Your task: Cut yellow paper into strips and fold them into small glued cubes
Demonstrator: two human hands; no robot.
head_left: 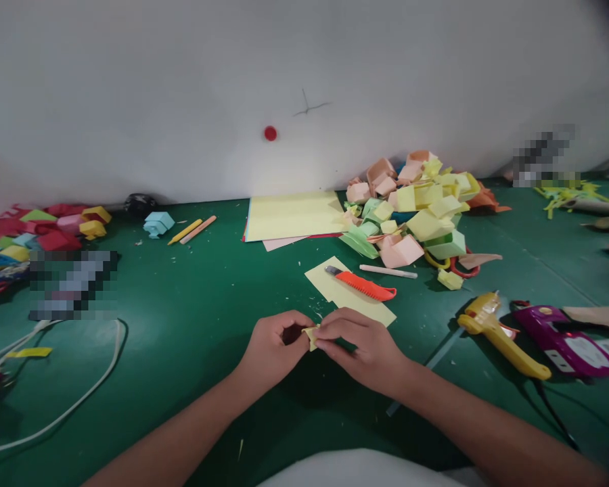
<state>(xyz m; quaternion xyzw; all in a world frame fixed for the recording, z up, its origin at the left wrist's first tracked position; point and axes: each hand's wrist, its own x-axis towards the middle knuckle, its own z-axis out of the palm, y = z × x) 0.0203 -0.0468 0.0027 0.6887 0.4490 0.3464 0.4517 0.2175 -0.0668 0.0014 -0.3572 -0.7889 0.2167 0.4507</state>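
Observation:
Between my fingertips is a small folded piece of yellow paper (312, 336), held just above the green table. My left hand (279, 341) pinches its left side, thumb against forefinger. On the other side my right hand (358, 345) grips it with thumb and fingers. Right behind my hands lies a cut sheet of pale yellow paper (322, 279), with an orange utility knife (364, 284) resting across it, its blade end towards the left. A pale pink pen (388, 271) lies just beyond the knife.
A heap of folded paper pieces (411, 210) stands back right, beside stacked coloured sheets (294, 216). At right lie a yellow glue gun (507, 338) and a purple power strip (568, 341). A white cable (109, 368), two pens (193, 230) and more folded paper (61, 226) are at left.

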